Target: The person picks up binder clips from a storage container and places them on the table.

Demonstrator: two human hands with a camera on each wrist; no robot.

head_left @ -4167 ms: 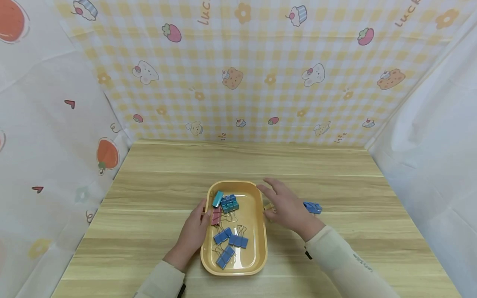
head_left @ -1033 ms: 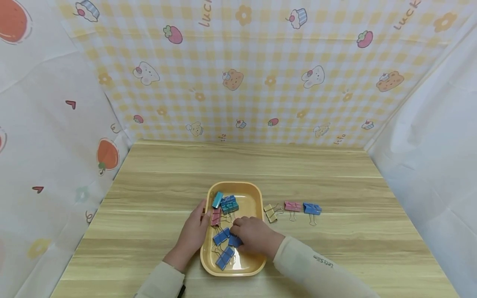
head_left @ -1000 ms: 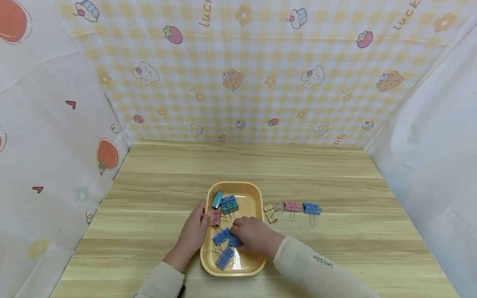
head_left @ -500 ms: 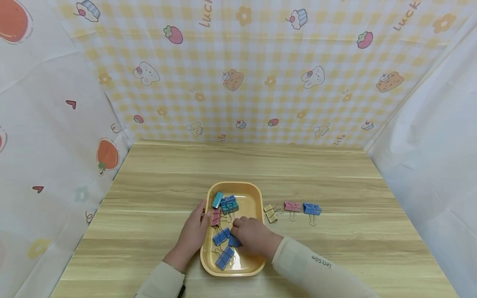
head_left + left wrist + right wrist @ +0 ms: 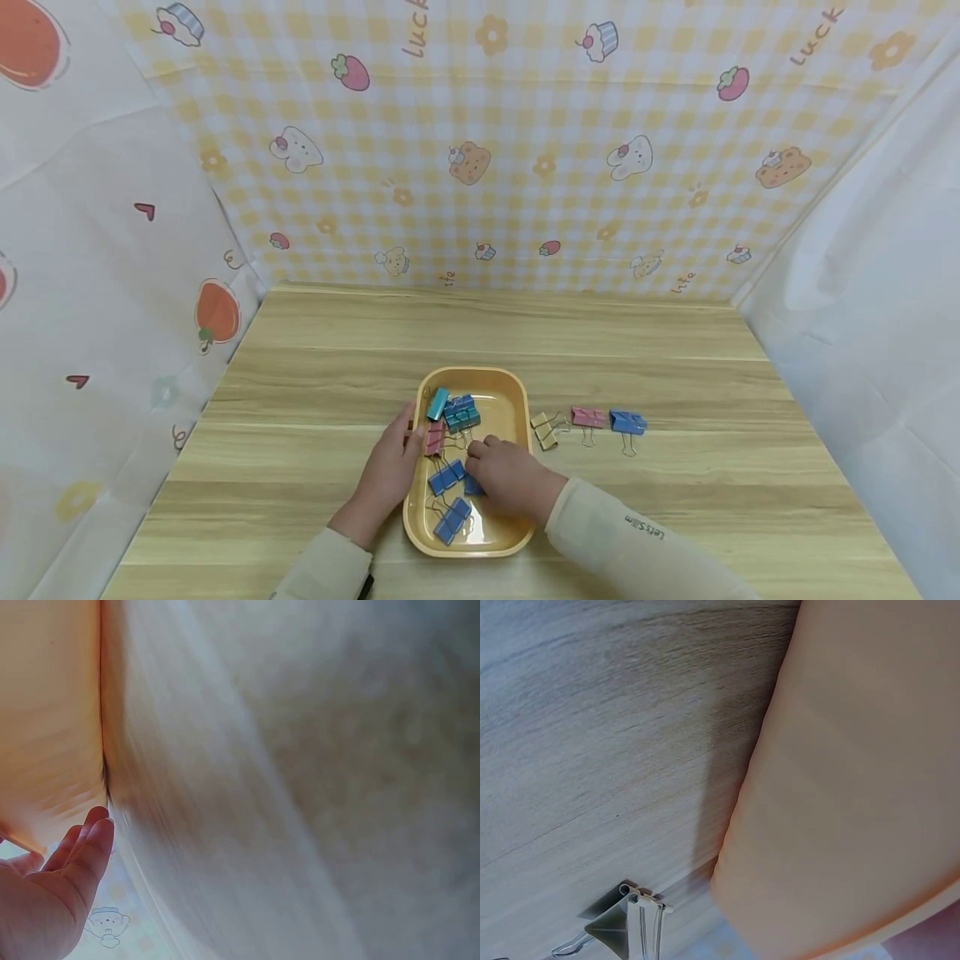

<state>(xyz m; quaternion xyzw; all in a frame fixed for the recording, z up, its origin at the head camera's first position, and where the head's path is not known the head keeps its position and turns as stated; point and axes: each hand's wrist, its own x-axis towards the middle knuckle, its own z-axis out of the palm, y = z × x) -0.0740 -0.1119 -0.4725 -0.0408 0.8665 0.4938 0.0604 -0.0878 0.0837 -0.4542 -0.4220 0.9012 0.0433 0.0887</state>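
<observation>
A yellow tray lies on the wooden table. My left hand holds its left side, thumb at the rim; in the left wrist view, its fingers lie against the outer wall. Inside the tray, my right hand grips a blue binder clip, mostly hidden beneath the fingers. Beside that clip lie two more blue binder clips, one upper and one lower. A pink binder clip and several teal and blue ones, including a teal binder clip, sit toward the tray's far left.
Right of the tray, a yellow binder clip, a pink binder clip and a blue binder clip lie in a row on the table. A checked cloth hangs behind, and white cloths hang at both sides.
My right hand moved from the yellow clip beside the tray to the blue clip inside it. Over the last second it shifted only slightly. The left hand stayed at the tray.
</observation>
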